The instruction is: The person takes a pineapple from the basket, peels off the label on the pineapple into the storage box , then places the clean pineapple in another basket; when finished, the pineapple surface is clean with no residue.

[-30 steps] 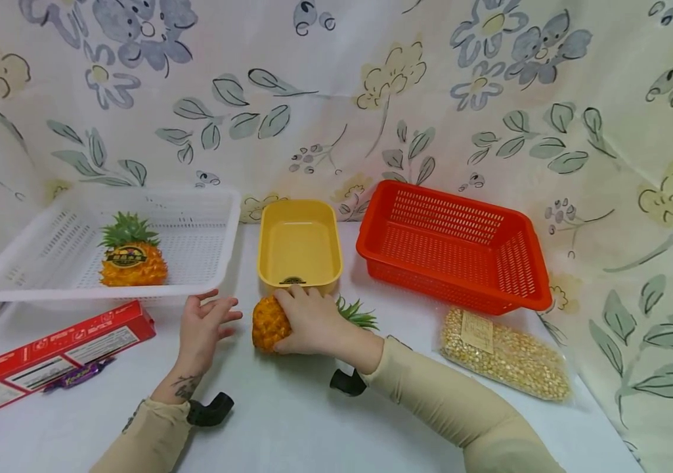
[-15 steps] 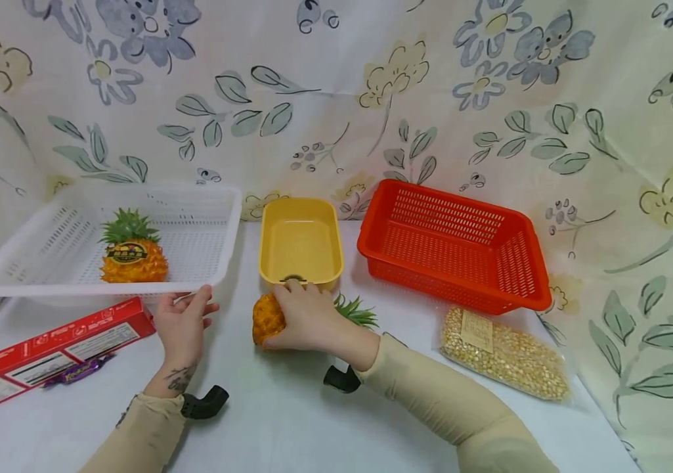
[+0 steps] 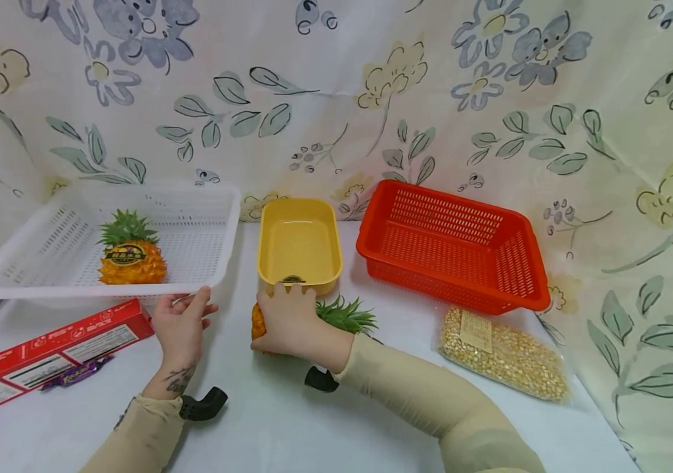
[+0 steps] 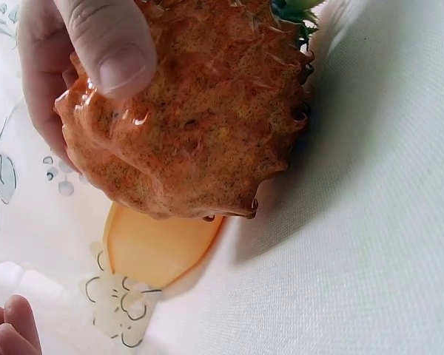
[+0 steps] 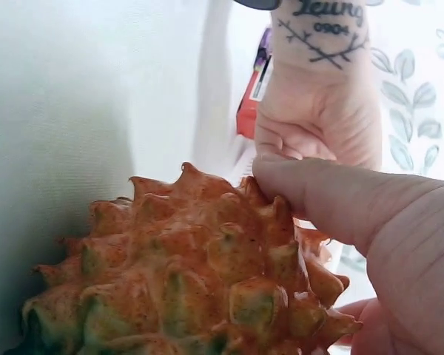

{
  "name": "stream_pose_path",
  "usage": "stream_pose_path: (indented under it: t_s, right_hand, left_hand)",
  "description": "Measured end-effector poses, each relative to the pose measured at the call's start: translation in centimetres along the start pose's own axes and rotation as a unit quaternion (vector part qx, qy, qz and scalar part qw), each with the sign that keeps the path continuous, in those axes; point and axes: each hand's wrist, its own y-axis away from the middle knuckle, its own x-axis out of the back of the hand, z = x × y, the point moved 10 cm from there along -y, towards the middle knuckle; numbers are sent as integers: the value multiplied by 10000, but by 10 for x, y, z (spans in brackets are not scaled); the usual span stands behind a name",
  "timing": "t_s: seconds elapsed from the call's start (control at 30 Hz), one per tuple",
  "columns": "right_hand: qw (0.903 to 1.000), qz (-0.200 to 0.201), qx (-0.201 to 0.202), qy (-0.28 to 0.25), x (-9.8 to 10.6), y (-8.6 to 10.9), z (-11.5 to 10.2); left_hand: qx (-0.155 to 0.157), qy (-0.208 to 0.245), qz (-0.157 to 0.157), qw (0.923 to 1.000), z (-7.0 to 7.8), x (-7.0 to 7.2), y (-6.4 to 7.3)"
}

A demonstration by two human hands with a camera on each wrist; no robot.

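An orange pineapple (image 3: 258, 323) with green leaves lies sideways in front of the yellow tub (image 3: 301, 246). My right hand (image 3: 291, 322) grips it from above, fingers over the far side and thumb on the near side. In the left wrist view the spiky pineapple (image 4: 192, 126) fills the upper middle. At the front rim of the white basket (image 3: 100, 290), my left hand (image 3: 179, 325) has loosely bent fingers, its thumb right at the rim. A second pineapple (image 3: 132, 259), bearing a dark label, lies inside that basket.
A red perforated basket (image 3: 460, 286) stands at the back right, with a bag of corn kernels (image 3: 507, 355) in front. At left lie a long red box (image 3: 52, 351) and a purple-wrapped candy bar (image 3: 76, 372). Floral cloth (image 3: 336, 79) hangs behind everything.
My left hand has moved left to the white basket's rim, then stayed there. My right hand has shifted slightly left along the pineapple, uncovering more leaves.
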Motion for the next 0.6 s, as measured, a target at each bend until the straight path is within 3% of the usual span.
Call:
stream_pose_path:
  t_s: [0.3, 0.6]
  right_hand:
    - [9997, 10, 230, -29, 4, 15, 1]
    - [9917, -109, 1254, -263, 1, 38, 7]
  left_hand:
    - [-26, 87, -32, 10000, -1, 0, -1]
    - [-34, 172, 51, 9998, 0, 0, -1]
